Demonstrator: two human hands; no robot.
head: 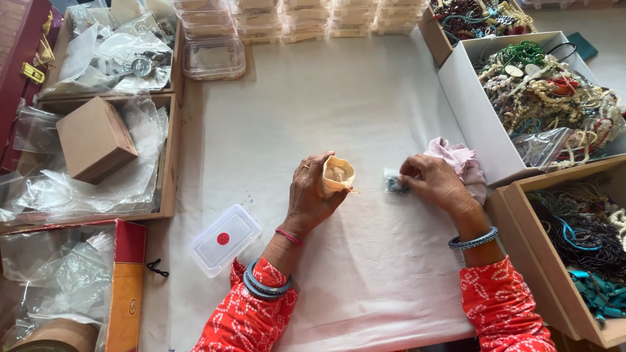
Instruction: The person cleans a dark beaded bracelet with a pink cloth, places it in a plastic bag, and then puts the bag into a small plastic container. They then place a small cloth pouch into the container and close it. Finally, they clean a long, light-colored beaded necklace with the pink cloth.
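Cream cloth pouch (338,175), mouth open, is held upright by the left hand (310,192), fingers curled round it, at the middle of the white-covered tabletop (313,111). Right hand (433,182) pinches a small clear packet of dark beads (394,183) against the cloth, just right of the pouch. Pink cloth (460,160) lies behind that hand. Clear lidded box with a red dot (225,239) sits near the left forearm. White box of mixed necklaces (471,107) stands to the right.

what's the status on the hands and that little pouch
Left hand holds small cream pouch open. Right hand pinches small clear packet on white cloth. Nothing between them.
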